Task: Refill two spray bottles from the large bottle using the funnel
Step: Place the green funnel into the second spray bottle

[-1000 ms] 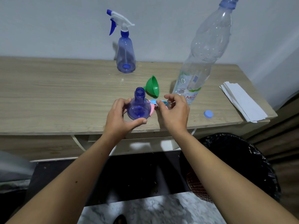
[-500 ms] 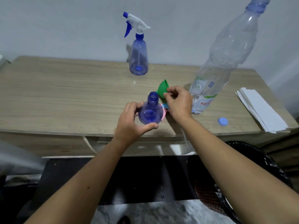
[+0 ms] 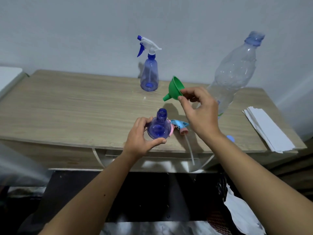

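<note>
My left hand grips an open blue spray bottle standing near the table's front edge; its neck has no sprayer. My right hand pinches the rim of the green funnel, held in the air above and right of that bottle, spout pointing down-left. The removed pink and light-blue sprayer head lies on the table beside the bottle, its tube hanging over the edge. A second blue spray bottle with its white and blue trigger on stands at the back. The large clear bottle stands at the right, uncapped.
The wooden table carries a stack of white paper at the right edge. A blue cap lies near the front edge, partly behind my right wrist. A bin with a liner sits under the table's right side.
My right hand has lifted the green funnel off the table and raised it above the open bottle. My left hand keeps holding the bottle.
</note>
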Demonstrator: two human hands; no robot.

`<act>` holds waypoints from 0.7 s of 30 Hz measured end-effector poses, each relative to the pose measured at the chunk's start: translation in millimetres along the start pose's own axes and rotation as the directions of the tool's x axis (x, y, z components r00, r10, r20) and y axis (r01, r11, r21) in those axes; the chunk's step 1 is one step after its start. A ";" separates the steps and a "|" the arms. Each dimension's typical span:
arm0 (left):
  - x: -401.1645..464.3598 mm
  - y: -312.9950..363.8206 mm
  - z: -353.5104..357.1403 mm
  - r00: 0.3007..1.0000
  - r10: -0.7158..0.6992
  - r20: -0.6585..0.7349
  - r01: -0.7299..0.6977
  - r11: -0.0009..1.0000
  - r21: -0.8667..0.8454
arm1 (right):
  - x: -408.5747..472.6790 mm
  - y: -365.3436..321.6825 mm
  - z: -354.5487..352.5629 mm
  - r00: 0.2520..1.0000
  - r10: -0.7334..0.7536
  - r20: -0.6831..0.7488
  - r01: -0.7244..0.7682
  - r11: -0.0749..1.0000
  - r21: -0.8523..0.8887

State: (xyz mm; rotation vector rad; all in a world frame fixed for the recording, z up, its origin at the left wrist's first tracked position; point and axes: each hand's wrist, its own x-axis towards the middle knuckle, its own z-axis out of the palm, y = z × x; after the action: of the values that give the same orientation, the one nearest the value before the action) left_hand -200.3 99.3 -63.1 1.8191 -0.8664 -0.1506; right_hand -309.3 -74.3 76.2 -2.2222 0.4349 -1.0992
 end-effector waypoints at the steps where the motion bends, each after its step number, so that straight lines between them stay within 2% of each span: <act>1: 0.1 0.5 0.0 1.000 -0.007 0.002 0.007 1.000 0.002 | -0.5 -3.4 -4.4 1.000 -0.025 0.005 0.025 1.000 -0.001; 11: -1.5 5.8 -1.2 0.999 -0.045 0.010 0.045 0.999 -0.006 | -13.6 -13.0 -18.5 0.975 -0.195 0.106 0.194 0.981 0.019; 21: -1.2 2.6 -0.3 1.000 -0.027 0.011 0.027 1.000 -0.008 | -15.6 -9.1 -7.5 0.958 -0.210 0.194 0.211 0.977 0.016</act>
State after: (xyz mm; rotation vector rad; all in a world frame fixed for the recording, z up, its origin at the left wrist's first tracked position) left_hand -202.2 99.8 -61.1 1.8248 -0.8483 -0.1814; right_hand -324.5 -62.0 76.3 -2.3941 0.1194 -0.9721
